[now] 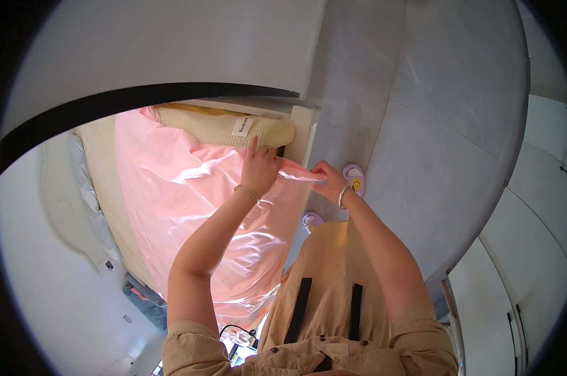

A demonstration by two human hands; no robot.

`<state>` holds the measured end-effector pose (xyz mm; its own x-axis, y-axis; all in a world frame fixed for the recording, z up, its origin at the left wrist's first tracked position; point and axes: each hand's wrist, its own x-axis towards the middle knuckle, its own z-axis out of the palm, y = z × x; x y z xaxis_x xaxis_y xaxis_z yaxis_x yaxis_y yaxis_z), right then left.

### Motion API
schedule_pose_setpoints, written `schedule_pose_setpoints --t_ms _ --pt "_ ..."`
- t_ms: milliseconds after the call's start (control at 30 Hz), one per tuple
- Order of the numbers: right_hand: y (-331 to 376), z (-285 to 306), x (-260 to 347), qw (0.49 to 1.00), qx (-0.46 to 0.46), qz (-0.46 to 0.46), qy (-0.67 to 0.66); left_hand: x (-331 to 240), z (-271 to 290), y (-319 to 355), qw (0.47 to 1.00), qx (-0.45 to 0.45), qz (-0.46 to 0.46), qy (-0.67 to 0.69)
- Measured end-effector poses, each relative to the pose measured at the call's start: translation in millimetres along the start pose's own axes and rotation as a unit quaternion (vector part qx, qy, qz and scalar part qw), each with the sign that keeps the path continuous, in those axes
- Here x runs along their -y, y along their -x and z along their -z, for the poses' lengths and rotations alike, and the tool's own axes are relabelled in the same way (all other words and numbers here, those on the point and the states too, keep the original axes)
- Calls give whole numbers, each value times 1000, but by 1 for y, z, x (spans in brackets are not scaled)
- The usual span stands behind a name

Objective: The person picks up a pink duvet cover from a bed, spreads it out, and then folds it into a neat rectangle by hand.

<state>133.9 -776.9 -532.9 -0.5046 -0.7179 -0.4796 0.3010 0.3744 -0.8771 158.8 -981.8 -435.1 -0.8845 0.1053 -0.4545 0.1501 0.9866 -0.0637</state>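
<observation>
A shiny pink satin bed cover lies wrinkled across a bed. At the bed's foot corner, my right hand pinches the cover's edge, with thumb and fingers closed on it. A short strip of the cloth runs taut from there to my left hand. My left hand is closed on the same edge, its index finger pointing up toward a pale yellow waffle-textured fabric with a white label. Part of the left hand's grip is hidden by the hand itself.
A white bed frame borders the bed's foot. Lilac slippers rest on the grey tiled floor beside my legs. Grey pillows lie by the headboard at the left. White cabinets stand at the right.
</observation>
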Motion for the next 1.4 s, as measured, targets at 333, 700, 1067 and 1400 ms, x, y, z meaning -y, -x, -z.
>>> schedule_pose_setpoints --t_ms 333,700,1067,1400 --pt "-10 -19 5 985 -151 65 56 13 24 15 991 -98 -37 84" --pt "-24 -2 -7 964 -146 3 222 73 27 47 990 -65 122 -21" --pt "-16 -57 42 918 -207 85 326 78 -9 173 935 -169 286 128" --pt "-70 -187 134 833 -252 168 463 43 -120 284 830 -109 493 237"
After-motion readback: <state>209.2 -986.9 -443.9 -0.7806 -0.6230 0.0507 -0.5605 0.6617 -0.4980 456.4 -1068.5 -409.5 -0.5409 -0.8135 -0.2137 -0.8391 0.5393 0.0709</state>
